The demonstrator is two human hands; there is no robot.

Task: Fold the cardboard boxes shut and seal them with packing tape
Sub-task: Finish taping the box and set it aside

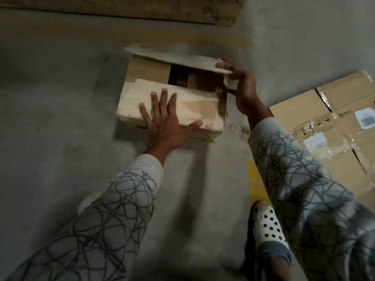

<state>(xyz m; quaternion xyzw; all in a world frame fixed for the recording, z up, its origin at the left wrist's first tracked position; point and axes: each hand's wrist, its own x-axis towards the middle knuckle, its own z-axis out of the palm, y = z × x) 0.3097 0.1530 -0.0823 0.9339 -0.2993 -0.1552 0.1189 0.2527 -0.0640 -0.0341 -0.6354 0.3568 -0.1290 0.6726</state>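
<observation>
A small worn cardboard box [203, 126] stands on the concrete floor in the middle of the view. My left hand [164, 122] lies flat with spread fingers on the near top flap [194, 102] and presses it down. The far flap [174, 55] is raised and blurred. My right hand [241, 84] pinches that far flap at its right corner. Between the two flaps the inner flaps show, with a dark gap [178, 78] into the box. No tape is in view.
Larger taped cardboard boxes [332, 126] with labels lie at the right. A wooden board [142, 11] runs along the top edge. A wall corner [304, 47] rises behind the small box. My foot in a white perforated clog [267, 226] stands near a yellow floor mark [255, 179].
</observation>
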